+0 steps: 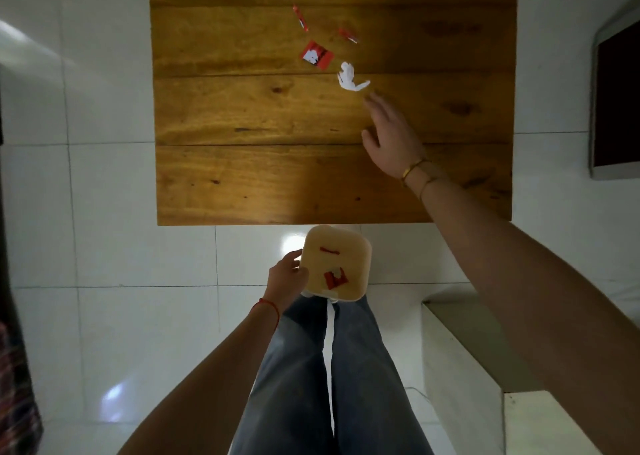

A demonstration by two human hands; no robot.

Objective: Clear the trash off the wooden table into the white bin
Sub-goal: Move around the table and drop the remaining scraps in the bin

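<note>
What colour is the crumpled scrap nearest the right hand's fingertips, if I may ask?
White: the crumpled scrap shows clearly on the wooden table in the head view.

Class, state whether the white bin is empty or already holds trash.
Holds trash: two red scraps lie inside the white bin.

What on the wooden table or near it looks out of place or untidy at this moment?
Four scraps lie loose on the table: a crumpled white paper just beyond the right hand, a red and white wrapper and two thin red strips. Nothing looks spilled or broken.
</note>
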